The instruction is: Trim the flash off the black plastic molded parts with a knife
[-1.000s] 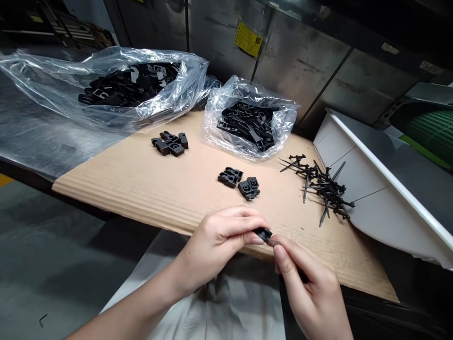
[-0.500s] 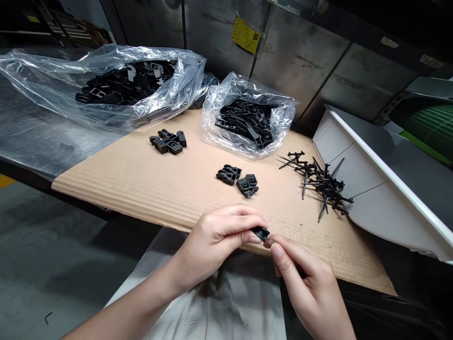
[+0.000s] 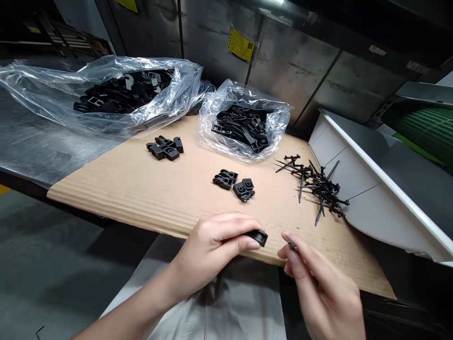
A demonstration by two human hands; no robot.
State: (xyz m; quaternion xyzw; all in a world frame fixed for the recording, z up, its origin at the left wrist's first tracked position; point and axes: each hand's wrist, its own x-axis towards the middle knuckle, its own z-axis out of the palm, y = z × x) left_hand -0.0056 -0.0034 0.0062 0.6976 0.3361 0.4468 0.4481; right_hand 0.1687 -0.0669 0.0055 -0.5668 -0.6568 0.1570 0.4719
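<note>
My left hand (image 3: 215, 248) is closed on a small black plastic clip (image 3: 257, 236), held just over the near edge of the cardboard sheet (image 3: 152, 189). A short gap to the right, my right hand (image 3: 318, 285) pinches a thin black pin (image 3: 291, 243) between thumb and fingers; its tip points toward the clip without touching it. Two clip pieces (image 3: 233, 183) lie on the cardboard just beyond my hands.
Several loose black pins (image 3: 314, 182) are piled at the right beside a white tray (image 3: 382, 184). Two clear bags of black parts, a small one (image 3: 244, 120) and a large one (image 3: 123, 89), sit at the back. Another clip cluster (image 3: 165, 148) lies at the left.
My right hand has pulled back to the right, so the pin tip no longer meets the clip. The left hand stays put with the clip.
</note>
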